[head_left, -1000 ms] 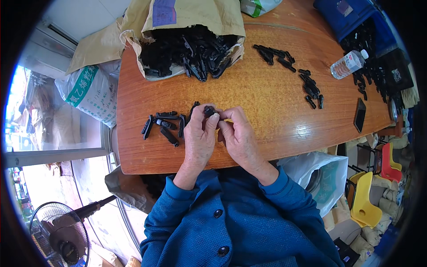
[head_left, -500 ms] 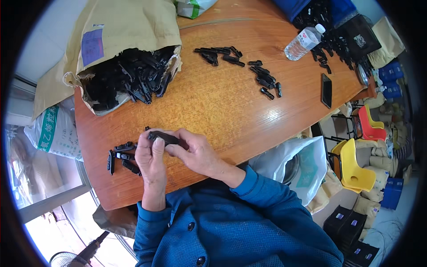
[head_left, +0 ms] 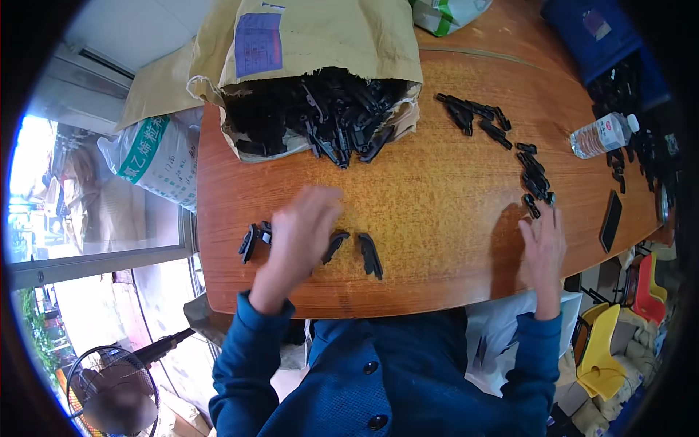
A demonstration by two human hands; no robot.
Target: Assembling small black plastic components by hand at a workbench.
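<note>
My left hand (head_left: 297,234) is smeared by motion above the near left of the table, over a small group of black plastic parts (head_left: 249,244); whether it holds anything is hidden. One long curved black part (head_left: 369,255) lies alone to its right. At the right, my right hand (head_left: 545,244) stretches its fingers to the near end of a cluster of small black parts (head_left: 535,177), thumb spread apart. Its fingertips meet or nearly meet a small dark part (head_left: 550,198). Farther back lies another cluster of longer black parts (head_left: 459,116).
A torn brown paper sack (head_left: 349,44) full of black parts lies at the far left. Toward the right edge are a water bottle (head_left: 601,136), a phone (head_left: 610,221) and a blue bin (head_left: 597,36) spilling black parts. A yellow chair (head_left: 603,353) stands beyond the table's near right edge.
My hands, together on a black part before, are now apart: the right has moved to the right-hand cluster. A long black part now lies on the table between them. The view has shifted left.
</note>
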